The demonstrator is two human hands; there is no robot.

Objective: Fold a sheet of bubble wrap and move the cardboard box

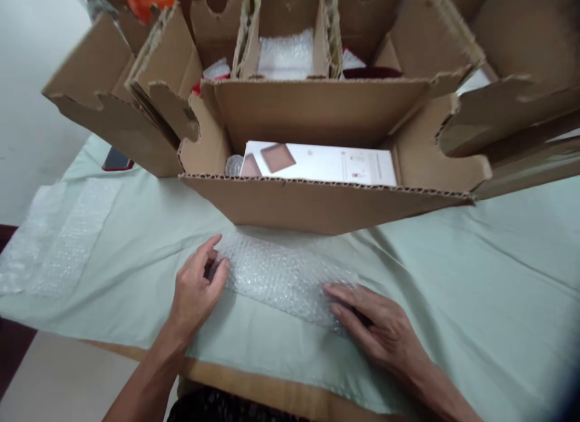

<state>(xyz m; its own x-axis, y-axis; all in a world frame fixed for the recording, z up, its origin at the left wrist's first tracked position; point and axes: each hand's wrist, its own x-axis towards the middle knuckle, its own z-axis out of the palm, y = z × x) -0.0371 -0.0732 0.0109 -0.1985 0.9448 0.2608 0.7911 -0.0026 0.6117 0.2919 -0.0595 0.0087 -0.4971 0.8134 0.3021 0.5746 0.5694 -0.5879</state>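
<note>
A strip of clear bubble wrap lies slanted on the pale green cloth in front of the cardboard boxes. My left hand is at its left end, with thumb and forefinger apart and the thumb tip by the wrap's edge. At the other end, my right hand has its fingers and thumb on the wrap, gripping that end. Whether anything is wrapped inside cannot be made out. Just beyond, an open cardboard box holds a white printed carton and a small clear round item.
More open cardboard boxes stand behind and to both sides; one holds bubble wrap. Flat bubble wrap sheets lie at the table's left. A dark phone-like object rests beside the left box. The green cloth covers the table.
</note>
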